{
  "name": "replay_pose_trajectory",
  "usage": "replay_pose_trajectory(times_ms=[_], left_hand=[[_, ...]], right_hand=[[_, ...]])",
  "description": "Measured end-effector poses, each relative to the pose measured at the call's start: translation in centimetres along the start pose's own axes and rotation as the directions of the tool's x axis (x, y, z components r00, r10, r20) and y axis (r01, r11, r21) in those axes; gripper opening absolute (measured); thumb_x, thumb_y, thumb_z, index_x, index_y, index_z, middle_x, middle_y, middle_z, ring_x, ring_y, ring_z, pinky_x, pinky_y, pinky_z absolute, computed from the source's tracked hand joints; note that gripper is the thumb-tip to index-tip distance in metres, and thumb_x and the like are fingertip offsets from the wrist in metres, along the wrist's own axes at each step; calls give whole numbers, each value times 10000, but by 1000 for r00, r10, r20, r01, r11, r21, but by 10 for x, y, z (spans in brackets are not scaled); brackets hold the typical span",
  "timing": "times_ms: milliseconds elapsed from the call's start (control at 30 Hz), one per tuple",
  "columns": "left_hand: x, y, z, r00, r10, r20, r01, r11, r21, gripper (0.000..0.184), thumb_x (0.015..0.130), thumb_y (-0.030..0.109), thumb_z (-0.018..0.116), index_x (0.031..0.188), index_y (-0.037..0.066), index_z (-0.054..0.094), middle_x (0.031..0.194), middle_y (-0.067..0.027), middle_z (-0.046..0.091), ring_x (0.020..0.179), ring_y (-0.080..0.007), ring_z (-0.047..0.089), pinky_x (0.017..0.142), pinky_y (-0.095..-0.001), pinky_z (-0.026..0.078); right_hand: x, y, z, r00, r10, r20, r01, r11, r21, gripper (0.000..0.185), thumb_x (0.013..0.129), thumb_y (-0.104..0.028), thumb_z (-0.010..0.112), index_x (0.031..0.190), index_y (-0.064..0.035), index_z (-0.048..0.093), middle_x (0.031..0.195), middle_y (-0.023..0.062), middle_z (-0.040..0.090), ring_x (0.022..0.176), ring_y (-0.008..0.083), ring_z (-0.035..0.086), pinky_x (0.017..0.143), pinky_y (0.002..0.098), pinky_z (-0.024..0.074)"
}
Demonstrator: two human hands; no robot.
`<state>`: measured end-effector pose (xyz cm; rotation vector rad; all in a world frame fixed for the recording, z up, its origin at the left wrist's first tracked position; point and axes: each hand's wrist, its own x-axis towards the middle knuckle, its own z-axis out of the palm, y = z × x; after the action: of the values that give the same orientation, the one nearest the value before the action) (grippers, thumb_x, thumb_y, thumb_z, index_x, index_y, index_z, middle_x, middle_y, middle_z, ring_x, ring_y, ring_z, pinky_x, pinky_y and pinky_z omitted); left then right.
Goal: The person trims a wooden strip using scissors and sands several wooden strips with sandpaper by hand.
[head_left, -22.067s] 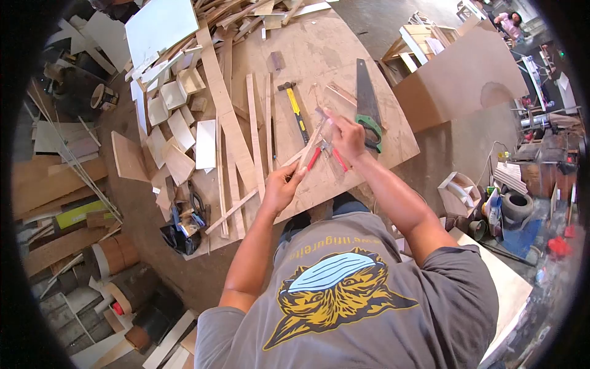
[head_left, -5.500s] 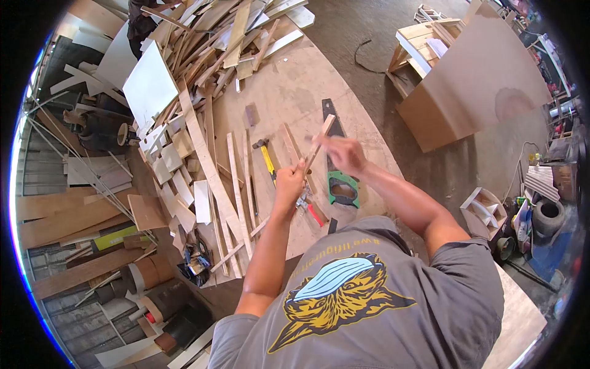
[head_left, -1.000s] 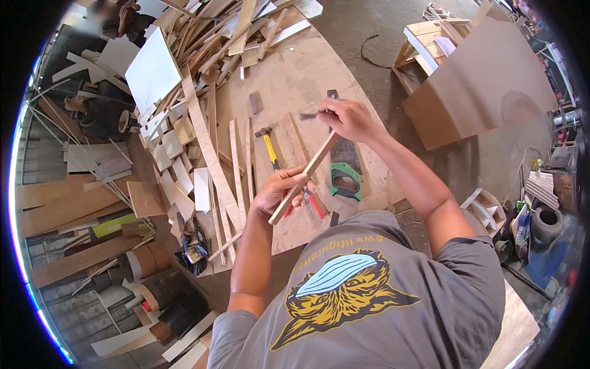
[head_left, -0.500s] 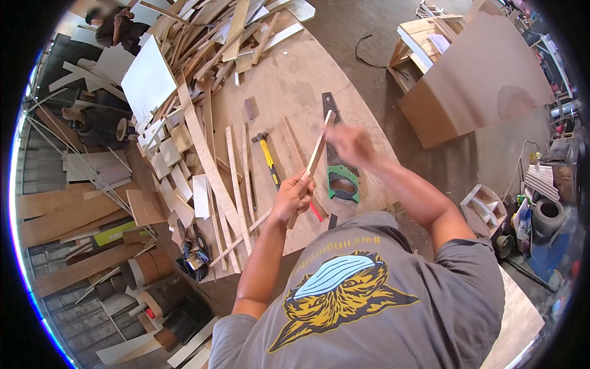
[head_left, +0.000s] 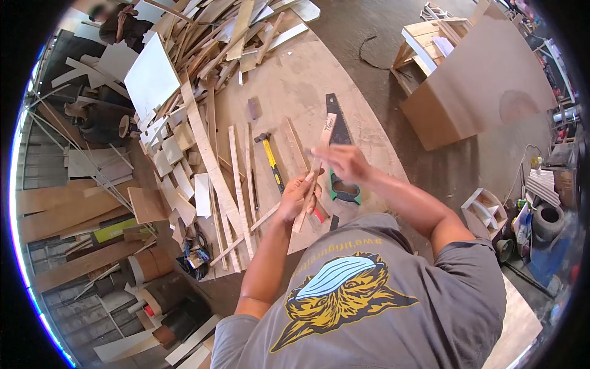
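Note:
My left hand (head_left: 297,195) is wrapped round the lower part of a narrow wooden strip (head_left: 328,130), which slants up and away over the table and has dark markings near its top. My right hand (head_left: 345,163) is closed beside the middle of the strip; a small dark object sticks out from its fingers, too blurred to name. Behind the right hand lies a hand saw with a green handle (head_left: 344,188). A yellow and black hammer (head_left: 270,158) lies left of the strip. Part of a red-handled tool (head_left: 319,214) shows by my left hand.
Long wooden strips (head_left: 236,178) lie on the left of the plywood table (head_left: 307,74). Offcuts and a white panel (head_left: 151,77) are heaped at the back left. Another person (head_left: 121,26) is beyond the heap. A large brown board (head_left: 479,83) stands at right.
The strip has turned in my left hand, so its marked face now shows. My right hand has come down along the strip from its upper end.

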<state>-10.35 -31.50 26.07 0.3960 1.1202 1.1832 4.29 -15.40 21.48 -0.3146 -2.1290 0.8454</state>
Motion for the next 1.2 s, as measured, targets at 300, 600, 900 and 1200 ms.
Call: replay_pose_trajectory(times_ms=[300,600,900,1200], left_hand=[[-3,-19,-21,996,-80,50,91,951,-294,444,1101,279,364,1429,-9,452,637,-5,525,335,-80,397,309,-216,347],[-3,-23,-28,996,-51,77,80,900,-429,413,1104,309,361,1365,18,492,561,-1,484,316,-88,378,283,-223,311],[5,-28,-18,991,-7,-137,15,998,58,368,1075,345,482,1200,39,644,612,5,533,446,-80,473,422,-236,395],[96,-95,-60,804,90,-588,19,984,176,348,1053,333,549,967,39,714,711,18,579,601,-75,498,545,-259,416]], right_hand=[[-2,8,-4,991,-91,94,108,975,-194,320,918,-65,620,1218,-111,722,705,82,650,569,220,598,514,341,508],[9,22,10,999,50,-10,-51,978,-203,371,866,-52,628,1215,-137,720,794,96,693,637,257,642,558,384,526],[19,49,14,902,408,-140,-421,904,-79,342,976,-104,572,1307,-131,652,772,95,649,644,223,613,601,350,507],[-65,40,121,412,891,189,-887,345,307,313,924,-283,718,951,28,693,776,95,695,692,139,620,633,353,492]])
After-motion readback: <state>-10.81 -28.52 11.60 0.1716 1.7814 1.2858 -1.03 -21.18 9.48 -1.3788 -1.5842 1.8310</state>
